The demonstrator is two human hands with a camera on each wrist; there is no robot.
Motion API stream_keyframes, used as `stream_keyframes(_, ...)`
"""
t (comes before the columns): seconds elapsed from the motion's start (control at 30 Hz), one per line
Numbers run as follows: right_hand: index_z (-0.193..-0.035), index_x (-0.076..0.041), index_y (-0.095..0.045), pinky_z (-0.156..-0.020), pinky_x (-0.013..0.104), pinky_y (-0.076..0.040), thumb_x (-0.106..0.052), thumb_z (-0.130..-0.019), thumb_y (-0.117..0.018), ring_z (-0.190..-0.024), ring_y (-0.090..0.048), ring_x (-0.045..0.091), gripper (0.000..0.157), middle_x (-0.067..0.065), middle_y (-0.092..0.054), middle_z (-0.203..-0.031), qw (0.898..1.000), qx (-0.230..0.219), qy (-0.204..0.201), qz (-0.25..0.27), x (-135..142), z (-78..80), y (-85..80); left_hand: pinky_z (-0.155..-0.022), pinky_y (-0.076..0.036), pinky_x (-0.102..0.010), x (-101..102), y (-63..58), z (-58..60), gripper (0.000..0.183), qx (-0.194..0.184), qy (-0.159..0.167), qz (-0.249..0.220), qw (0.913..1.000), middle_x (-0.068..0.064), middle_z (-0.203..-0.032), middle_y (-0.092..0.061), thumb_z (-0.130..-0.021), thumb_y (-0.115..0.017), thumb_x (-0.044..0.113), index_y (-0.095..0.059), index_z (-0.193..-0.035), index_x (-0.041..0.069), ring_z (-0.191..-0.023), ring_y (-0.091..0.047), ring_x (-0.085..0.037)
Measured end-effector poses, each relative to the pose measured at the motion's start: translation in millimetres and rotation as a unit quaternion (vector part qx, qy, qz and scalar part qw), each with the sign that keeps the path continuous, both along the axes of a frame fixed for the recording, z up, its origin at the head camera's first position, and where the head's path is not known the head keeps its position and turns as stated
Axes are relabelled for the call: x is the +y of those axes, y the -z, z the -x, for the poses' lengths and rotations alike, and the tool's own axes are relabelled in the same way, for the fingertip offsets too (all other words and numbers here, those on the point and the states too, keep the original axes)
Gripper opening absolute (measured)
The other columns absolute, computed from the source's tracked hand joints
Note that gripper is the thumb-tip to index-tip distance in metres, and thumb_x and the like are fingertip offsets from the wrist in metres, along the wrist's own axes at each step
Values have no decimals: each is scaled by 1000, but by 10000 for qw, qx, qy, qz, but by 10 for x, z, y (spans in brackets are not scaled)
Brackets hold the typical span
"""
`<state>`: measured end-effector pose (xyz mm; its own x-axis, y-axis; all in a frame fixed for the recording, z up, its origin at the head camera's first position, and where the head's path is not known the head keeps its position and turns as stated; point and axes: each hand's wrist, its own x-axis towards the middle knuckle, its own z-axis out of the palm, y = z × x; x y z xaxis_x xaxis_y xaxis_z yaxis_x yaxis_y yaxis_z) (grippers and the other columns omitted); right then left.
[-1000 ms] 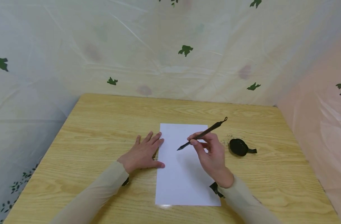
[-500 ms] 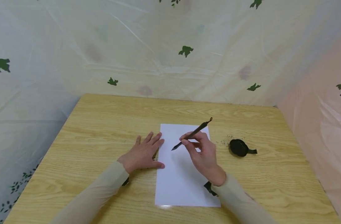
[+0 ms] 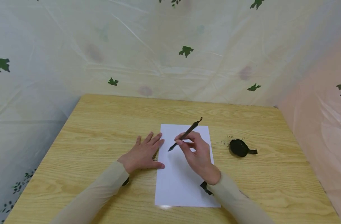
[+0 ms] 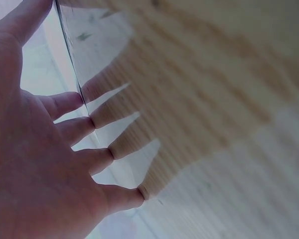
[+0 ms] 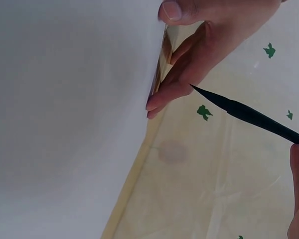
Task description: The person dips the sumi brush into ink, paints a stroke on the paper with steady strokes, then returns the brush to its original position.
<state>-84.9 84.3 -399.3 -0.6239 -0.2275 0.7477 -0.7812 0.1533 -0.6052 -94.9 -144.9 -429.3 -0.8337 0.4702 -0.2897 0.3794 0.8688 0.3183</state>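
A white sheet of paper (image 3: 176,183) lies upright on the wooden table. My left hand (image 3: 142,154) rests with fingers spread at its left side, thumb and fingertips touching the paper's edge; the left wrist view shows the hand (image 4: 45,144) from the palm side. Between thumb and fingers, my right hand (image 3: 197,155) pinches a dark calligraphy brush (image 3: 189,130), slanted, with a loop at its top end. In the right wrist view the pointed black tip of the brush (image 5: 239,109) hangs above the paper, apart from it. The paper carries no visible marks.
To the right of the paper stands a small black dish with a short handle (image 3: 239,147), its contents too dark to tell. Dark specks (image 3: 223,143) dot the table beside it. Hanging sheets with green bird-like shapes (image 3: 186,51) close off the table's back and sides.
My right hand has moved left over the paper with the brush, its tip now nearer the left edge. The brush stands a little steeper. My left hand has stayed still.
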Motion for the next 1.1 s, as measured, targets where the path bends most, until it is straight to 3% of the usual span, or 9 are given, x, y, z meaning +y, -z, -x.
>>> stream_keyframes(0.6, -114, 3, -58, -76, 28, -61, -22, -102, -63, -91, -73, 26, 28, 12, -70, -103, 9993, 184, 18, -337, -88, 64, 102, -118, -10, -73, -7, 5, 1, 103, -39, -31, -40, 10000, -3, -174, -12, -87, -72, 67, -31, -164, 13, -159, -3, -35)
stream_keyframes(0.9, -114, 1, -59, -75, 26, -60, -13, -99, -68, -93, -73, 26, 22, 11, -70, -103, 9984, 48, 18, -557, -102, 57, 177, -117, -9, -73, -16, 12, -2, 103, 7, -9, -86, 10000, -3, -173, -13, -87, -73, 66, -31, -164, 14, -159, -3, -35)
stream_keyframes(1.1, -114, 0, -58, -76, 27, -61, 7, -89, -76, -93, -73, 26, 32, 11, -70, -103, 9977, -151, 62, -662, -111, 40, 181, -117, -10, -74, -7, 8, 0, 103, 30, -22, -47, 10000, -4, -173, -14, -86, -73, 66, -32, -164, 13, -159, -5, -36)
